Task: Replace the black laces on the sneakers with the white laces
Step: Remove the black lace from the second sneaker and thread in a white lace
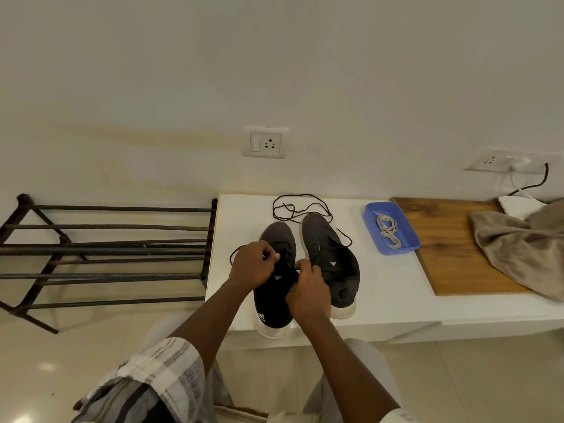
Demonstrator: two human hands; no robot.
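A white counter (396,285) runs along a pale wall, above a glossy tiled floor. Nearest, 2 bare forearms reach forward from checked sleeves. The left hand (254,264) and right hand (308,293) meet over the nearer dark knit sneaker with a white sole (271,306), whose heel overhangs the counter's front edge. Both hands are clamped on that shoe's thin black lace (232,256): the left fingers curl and pinch it at the eyelets, and the right thumb and finger pinch a strand by the tongue. A loop of it juts out past the left hand.

Just beside stands the second dark sneaker (329,257). Beyond the toes, 1 more black lace (302,195) lies in loose loops; I cannot tell whether its end is threaded in that shoe. Further right, a blue plastic tray (367,221) holds the bundled white laces (387,228), untouched, at the edge of a wooden board (451,254).

The step in hand looks like unlacing the nearer sneaker. The next move calls for drawing the lace out eyelet by eyelet while steadying the overhanging shoe, and only then reaching for the tray.
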